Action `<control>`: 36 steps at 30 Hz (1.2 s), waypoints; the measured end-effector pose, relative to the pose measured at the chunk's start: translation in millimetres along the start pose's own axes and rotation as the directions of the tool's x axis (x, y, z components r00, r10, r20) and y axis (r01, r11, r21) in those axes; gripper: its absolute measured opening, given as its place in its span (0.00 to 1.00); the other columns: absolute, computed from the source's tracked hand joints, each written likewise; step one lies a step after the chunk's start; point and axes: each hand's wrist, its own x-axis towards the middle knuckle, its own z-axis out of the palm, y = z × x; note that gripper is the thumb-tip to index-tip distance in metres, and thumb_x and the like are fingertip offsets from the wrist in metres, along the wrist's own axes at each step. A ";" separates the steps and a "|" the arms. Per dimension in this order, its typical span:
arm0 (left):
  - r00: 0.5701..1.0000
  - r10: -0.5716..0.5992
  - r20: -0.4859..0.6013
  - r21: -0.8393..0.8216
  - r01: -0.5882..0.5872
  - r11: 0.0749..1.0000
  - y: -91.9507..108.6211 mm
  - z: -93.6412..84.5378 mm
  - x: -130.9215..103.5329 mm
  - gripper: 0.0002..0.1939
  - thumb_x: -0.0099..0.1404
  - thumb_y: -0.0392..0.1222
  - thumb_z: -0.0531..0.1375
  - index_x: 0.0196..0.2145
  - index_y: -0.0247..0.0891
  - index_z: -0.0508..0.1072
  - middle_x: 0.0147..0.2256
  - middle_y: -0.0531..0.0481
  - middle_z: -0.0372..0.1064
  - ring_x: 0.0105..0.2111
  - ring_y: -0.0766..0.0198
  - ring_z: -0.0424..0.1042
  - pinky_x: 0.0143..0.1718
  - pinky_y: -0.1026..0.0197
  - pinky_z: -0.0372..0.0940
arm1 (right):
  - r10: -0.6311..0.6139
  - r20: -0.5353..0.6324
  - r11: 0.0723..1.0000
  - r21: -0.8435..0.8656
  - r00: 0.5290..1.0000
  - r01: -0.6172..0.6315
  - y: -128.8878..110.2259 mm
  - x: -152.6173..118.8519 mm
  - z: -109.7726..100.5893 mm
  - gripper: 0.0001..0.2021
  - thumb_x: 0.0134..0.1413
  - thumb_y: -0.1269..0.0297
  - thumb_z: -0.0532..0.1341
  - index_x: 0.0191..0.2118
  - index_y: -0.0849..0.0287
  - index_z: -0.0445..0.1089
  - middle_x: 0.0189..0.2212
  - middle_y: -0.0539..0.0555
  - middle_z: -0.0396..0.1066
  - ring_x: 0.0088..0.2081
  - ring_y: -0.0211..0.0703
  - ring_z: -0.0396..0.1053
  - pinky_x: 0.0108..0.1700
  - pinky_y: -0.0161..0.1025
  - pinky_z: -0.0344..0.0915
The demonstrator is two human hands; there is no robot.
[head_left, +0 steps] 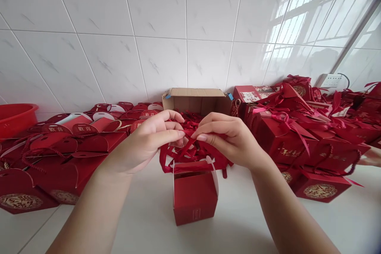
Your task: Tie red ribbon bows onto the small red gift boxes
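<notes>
1. Type of place: an indoor hand-packing area with a workshop layout. Whether it belongs to a home or a business cannot be determined.
2. Work surface: a pale, smooth top (238,214) set against a white marbled tile wall (160,4).
3. Stock: matching red gift boxes massed at left (89,143) and beribboned boxes stacked at right (321,154).
4. Supply: an open cardboard carton (195,92) beside loose red ribbons (222,161).
5. Services: a socket strip (330,80); barred-window reflection on glossy tiles.

Left fingers (166,137) and right fingers (216,127) pinch close together.
</notes>
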 end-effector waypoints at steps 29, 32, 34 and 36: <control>0.927 0.151 -0.342 0.785 0.194 0.588 -146.8 -65.6 -108.3 0.09 0.54 0.44 0.52 0.34 0.42 0.66 0.17 0.59 0.58 0.19 0.63 0.62 0.27 0.62 0.60 | 0.624 -0.339 0.475 -0.551 0.704 -0.686 28.4 -194.2 -21.5 0.14 0.51 0.62 0.52 0.25 0.59 0.73 0.22 0.56 0.73 0.26 0.46 0.70 0.31 0.40 0.64; 0.902 0.199 -0.382 0.766 0.189 0.615 -143.2 -50.0 -106.5 0.09 0.52 0.44 0.54 0.33 0.42 0.68 0.25 0.52 0.65 0.28 0.57 0.68 0.34 0.57 0.63 | 0.595 -0.345 0.477 -0.575 0.726 -0.665 22.3 -184.6 -12.3 0.15 0.52 0.62 0.52 0.34 0.61 0.74 0.31 0.60 0.74 0.32 0.49 0.71 0.36 0.43 0.65; 0.859 0.230 -0.456 0.682 0.172 0.710 -135.4 -35.2 -100.3 0.11 0.50 0.46 0.57 0.32 0.42 0.69 0.36 0.46 0.67 0.42 0.50 0.68 0.46 0.51 0.61 | 0.535 -0.372 0.529 -0.552 0.758 -0.644 17.5 -168.7 -3.4 0.18 0.54 0.58 0.52 0.42 0.63 0.72 0.40 0.63 0.71 0.40 0.52 0.70 0.44 0.46 0.64; 0.825 0.201 -0.528 0.537 0.141 0.832 -127.9 -17.0 -90.7 0.13 0.50 0.49 0.60 0.33 0.41 0.68 0.43 0.44 0.65 0.49 0.48 0.64 0.52 0.49 0.57 | 0.505 -0.369 0.632 -0.457 0.780 -0.626 14.8 -148.2 8.1 0.20 0.56 0.53 0.52 0.44 0.62 0.71 0.45 0.64 0.69 0.46 0.52 0.67 0.49 0.46 0.62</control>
